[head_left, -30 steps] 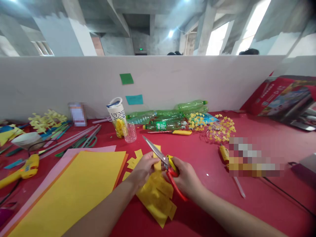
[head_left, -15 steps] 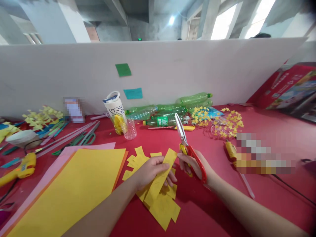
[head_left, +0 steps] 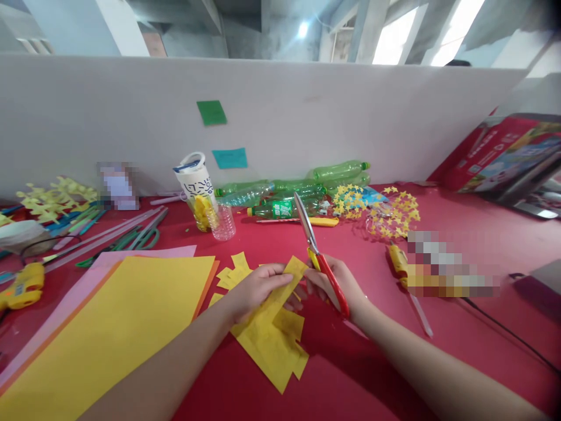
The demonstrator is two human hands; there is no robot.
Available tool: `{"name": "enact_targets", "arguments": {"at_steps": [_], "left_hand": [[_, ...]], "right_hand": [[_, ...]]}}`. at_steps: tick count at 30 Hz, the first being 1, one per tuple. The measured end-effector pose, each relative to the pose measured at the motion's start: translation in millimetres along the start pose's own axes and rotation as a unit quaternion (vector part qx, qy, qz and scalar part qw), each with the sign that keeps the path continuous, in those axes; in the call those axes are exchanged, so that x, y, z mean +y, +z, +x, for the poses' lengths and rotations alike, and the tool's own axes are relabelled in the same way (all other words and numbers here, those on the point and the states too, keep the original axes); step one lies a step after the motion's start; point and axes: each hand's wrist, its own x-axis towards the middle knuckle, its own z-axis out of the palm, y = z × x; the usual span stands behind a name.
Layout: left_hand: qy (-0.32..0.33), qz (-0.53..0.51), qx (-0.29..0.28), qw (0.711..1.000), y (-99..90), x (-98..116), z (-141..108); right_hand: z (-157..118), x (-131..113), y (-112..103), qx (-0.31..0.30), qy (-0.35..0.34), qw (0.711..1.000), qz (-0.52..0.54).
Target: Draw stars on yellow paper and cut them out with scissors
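My left hand (head_left: pixel 263 287) pinches a yellow paper strip (head_left: pixel 280 292) between thumb and fingers, its upper end slanting to the right. Through the red and yellow handles of a pair of scissors (head_left: pixel 316 245) go the fingers of my right hand (head_left: pixel 335 283). The scissor blades point up and away, close together, apart from the strip. Right fingertips are near the strip's upper end; whether they touch it I cannot tell. Beneath my left hand lie several cut yellow paper pieces (head_left: pixel 272 356) on the red table (head_left: pixel 350 380).
Yellow, orange and pink sheets (head_left: pixel 118 316) lie at left. Glue guns rest at far left (head_left: pixel 26 286) and right (head_left: pixel 398 263). Behind are a white cup (head_left: pixel 197 181), a clear plastic cup (head_left: pixel 222 223), green bottles (head_left: pixel 284 202), a yellow cutter (head_left: pixel 324 222) and star decorations (head_left: pixel 397 216).
The view has shifted, so most things sit further left and higher. The scissors have turned, their red handle now more edge-on. Both hands keep their holds.
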Motion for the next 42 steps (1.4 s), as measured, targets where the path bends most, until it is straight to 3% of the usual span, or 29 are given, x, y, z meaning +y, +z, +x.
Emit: {"name": "enact_targets", "arguments": {"at_steps": [4, 7, 12, 16, 21, 25, 33, 42], "left_hand": [[0.049, 0.055, 0.033, 0.997, 5.0, 14, -4], [0.084, 0.087, 0.113, 0.986, 5.9, 23, -8], [0.169, 0.068, 0.220, 0.958, 8.6, 29, -10], [0.200, 0.072, 0.266, 0.940, 7.6, 23, -9], [0.194, 0.052, 0.280, 0.939, -2.0, 11, -9], [0.222, 0.058, 0.300, 0.926, -3.7, 9, -9], [0.220, 0.037, 0.279, 0.934, 4.1, 11, -11], [0.223, 0.043, 0.263, 0.938, 5.8, 10, -13]], "right_hand": [[-1, -16, 0, -0.008, -0.012, 1.000, 0.017], [-1, -24, -6, -0.025, -0.019, 0.999, -0.021], [-4, -17, -17, -0.071, -0.097, 0.982, -0.143], [-9, -10, -24, -0.090, -0.064, 0.978, -0.179], [-13, -12, -30, -0.148, -0.045, 0.959, -0.239], [-15, -8, -29, -0.157, -0.044, 0.947, -0.278], [-21, -10, -20, -0.211, 0.005, 0.956, -0.203], [-21, -9, -20, -0.226, 0.010, 0.958, -0.179]]}}
